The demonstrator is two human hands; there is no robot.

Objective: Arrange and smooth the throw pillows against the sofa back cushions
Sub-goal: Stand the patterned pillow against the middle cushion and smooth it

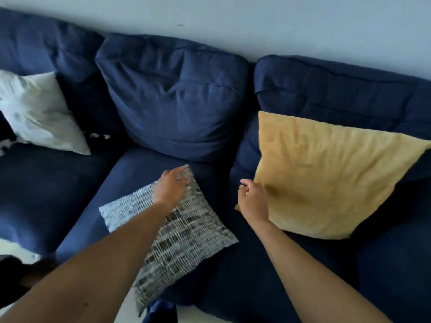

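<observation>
A grey-and-white patterned pillow [186, 234] lies flat on the middle seat of the navy sofa [70, 187]. My left hand [169, 188] rests on its far corner, fingers closing on the fabric there. A yellow pillow [326, 178] leans against the right back cushion [338, 89]. My right hand [253, 201] hovers at that pillow's lower left edge, fingers loosely curled with nothing in them. A white pillow [39, 113] leans against the left back cushion [35, 43]. The middle back cushion [177, 96] has no pillow on it.
A pale wall [256, 19] runs behind the sofa. Light floor [14, 248] shows at the lower left, with a dark object [14, 271] on it. A dark blue thing [161, 311] sits at the sofa's front edge.
</observation>
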